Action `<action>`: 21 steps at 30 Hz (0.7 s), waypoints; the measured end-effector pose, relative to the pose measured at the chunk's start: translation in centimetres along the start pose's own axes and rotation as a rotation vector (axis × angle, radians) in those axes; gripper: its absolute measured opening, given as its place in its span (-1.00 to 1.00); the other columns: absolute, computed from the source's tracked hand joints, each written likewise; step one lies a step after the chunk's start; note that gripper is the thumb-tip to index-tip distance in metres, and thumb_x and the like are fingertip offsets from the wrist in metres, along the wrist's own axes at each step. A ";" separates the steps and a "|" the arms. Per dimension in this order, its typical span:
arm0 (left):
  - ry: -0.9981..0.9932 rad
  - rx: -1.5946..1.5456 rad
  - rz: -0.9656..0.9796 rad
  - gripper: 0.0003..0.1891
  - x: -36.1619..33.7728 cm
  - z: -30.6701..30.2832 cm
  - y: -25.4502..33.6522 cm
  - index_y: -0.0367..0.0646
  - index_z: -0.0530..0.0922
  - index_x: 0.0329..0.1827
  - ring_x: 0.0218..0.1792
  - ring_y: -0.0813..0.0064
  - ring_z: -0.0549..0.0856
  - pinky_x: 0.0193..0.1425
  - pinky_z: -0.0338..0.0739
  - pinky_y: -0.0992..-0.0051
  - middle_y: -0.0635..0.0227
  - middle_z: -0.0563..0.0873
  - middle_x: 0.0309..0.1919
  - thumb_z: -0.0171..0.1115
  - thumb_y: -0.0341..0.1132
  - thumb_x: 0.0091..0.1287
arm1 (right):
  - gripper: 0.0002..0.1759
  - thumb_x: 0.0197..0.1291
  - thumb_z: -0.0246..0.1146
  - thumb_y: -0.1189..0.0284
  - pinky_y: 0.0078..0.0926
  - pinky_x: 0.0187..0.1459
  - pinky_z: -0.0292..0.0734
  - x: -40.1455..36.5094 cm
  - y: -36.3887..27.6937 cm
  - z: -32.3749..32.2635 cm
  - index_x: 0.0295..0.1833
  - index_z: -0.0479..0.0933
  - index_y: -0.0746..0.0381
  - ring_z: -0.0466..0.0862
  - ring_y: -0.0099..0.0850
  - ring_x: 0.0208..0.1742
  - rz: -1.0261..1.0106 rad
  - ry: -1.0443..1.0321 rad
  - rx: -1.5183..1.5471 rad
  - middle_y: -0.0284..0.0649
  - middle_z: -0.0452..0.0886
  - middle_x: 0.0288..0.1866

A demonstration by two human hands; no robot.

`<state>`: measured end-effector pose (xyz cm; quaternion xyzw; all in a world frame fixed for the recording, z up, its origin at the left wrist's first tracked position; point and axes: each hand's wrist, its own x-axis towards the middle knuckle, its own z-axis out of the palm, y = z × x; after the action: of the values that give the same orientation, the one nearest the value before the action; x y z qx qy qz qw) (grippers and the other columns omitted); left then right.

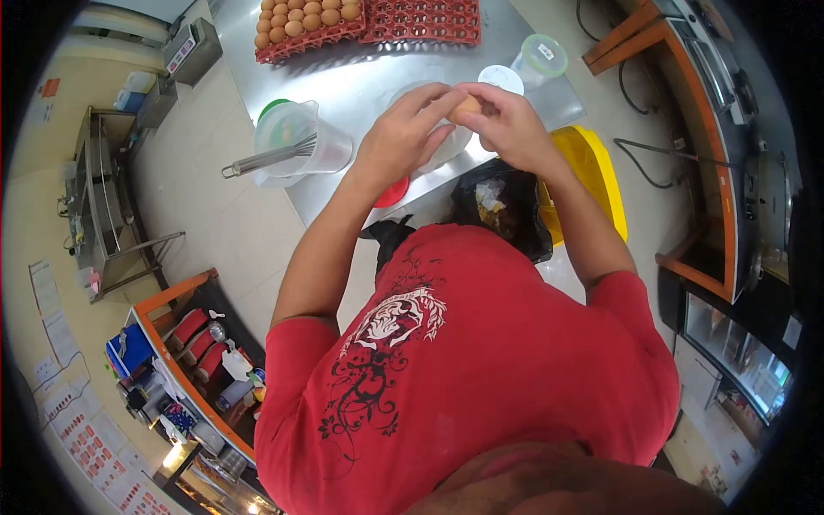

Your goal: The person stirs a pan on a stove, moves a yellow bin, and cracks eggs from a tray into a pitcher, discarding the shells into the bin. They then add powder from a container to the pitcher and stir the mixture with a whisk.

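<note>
A brown egg (466,109) is between my two hands, above a clear bowl (448,153) on the metal table. My right hand (512,129) is closed on the egg, thumb and fingers around it. The fingers of my left hand (403,133) curl in from the other side, their tips against the egg. My hands cover much of the bowl, so its contents cannot be made out. Left of my left hand stands a translucent plastic pitcher (330,148) with a wire whisk (266,160) lying across its top.
Brown eggs (296,27) fill a red tray at the table's far side, beside an empty red egg tray (421,21). A white lid (501,80) and clear container (542,58) stand right. A black bag (468,193) with shells and a yellow bin (601,176) are below the table edge.
</note>
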<state>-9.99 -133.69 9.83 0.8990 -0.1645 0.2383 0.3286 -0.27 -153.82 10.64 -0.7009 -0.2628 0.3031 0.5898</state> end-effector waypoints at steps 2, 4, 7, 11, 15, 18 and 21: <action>0.017 0.002 0.023 -0.39 0.1 -0.2 -0.4 -0.12 0.59 0.40 0.16 0.05 0.75 0.24 0.72 0.19 0.11 0.70 0.22 0.43 -0.56 0.22 | -0.60 0.51 0.37 0.30 -0.62 -0.48 0.27 0.6 -0.7 0.4 0.30 0.64 0.32 0.38 -0.72 -0.50 0.013 -0.055 0.134 -0.44 0.61 -0.32; 0.041 0.004 0.032 -0.39 0.0 -0.3 -0.3 -0.13 0.59 0.39 0.17 0.05 0.76 0.21 0.74 0.20 0.12 0.71 0.21 0.41 -0.59 0.21 | -0.62 0.54 0.35 0.29 -0.64 -0.49 0.22 1.0 -0.7 0.7 0.28 0.65 0.32 0.33 -0.75 -0.51 0.025 -0.095 0.188 -0.49 0.59 -0.35; 0.008 0.004 0.027 -0.41 -0.2 -0.5 -0.8 -0.13 0.61 0.38 0.18 0.07 0.76 0.19 0.75 0.22 0.14 0.72 0.24 0.40 -0.58 0.22 | -0.62 0.54 0.35 0.29 -0.63 -0.50 0.20 1.6 -0.4 0.9 0.28 0.66 0.32 0.31 -0.74 -0.52 0.027 -0.111 0.146 -0.49 0.59 -0.35; 0.077 -0.094 -0.103 -0.45 -0.7 0.4 -1.1 -0.10 0.71 0.34 0.20 0.15 0.79 0.26 0.74 0.27 0.19 0.75 0.28 0.38 -0.58 0.24 | -0.61 0.52 0.35 0.28 -0.58 -0.42 0.35 2.1 -0.2 1.1 0.28 0.66 0.32 0.41 -0.67 -0.48 0.035 -0.086 0.019 -0.39 0.64 -0.33; 0.128 -0.146 -0.140 -0.49 -0.9 1.0 -1.8 -0.11 0.73 0.29 0.19 0.12 0.80 0.24 0.74 0.27 0.18 0.77 0.27 0.37 -0.55 0.22 | -0.58 0.48 0.36 0.26 -0.40 -0.13 0.61 2.4 0.3 1.6 0.27 0.66 0.33 0.66 -0.44 -0.30 -0.099 -0.019 -0.164 -0.17 0.78 -0.22; 0.118 -0.169 -0.149 -0.47 -0.9 0.7 -1.7 -0.11 0.75 0.29 0.22 0.18 0.80 0.29 0.73 0.30 0.18 0.78 0.26 0.37 -0.59 0.21 | -0.56 0.46 0.35 0.26 -0.26 0.09 0.64 2.2 -0.5 1.6 0.28 0.66 0.33 0.79 -0.15 -0.08 -0.068 -0.021 -0.251 -0.01 0.83 -0.06; 0.085 -0.192 -0.142 -0.45 -1.0 0.1 -1.6 -0.10 0.76 0.31 0.25 0.21 0.79 0.32 0.72 0.31 0.18 0.79 0.27 0.36 -0.62 0.21 | -0.56 0.45 0.37 0.24 -0.19 0.06 0.65 2.1 -0.9 1.4 0.27 0.66 0.31 0.79 0.02 0.00 -0.178 0.002 -0.431 0.04 0.83 0.00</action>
<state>-10.07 -132.42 8.43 0.8620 -0.1081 0.2354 0.4357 0.14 -151.19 11.11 -0.7847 -0.3819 0.1862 0.4513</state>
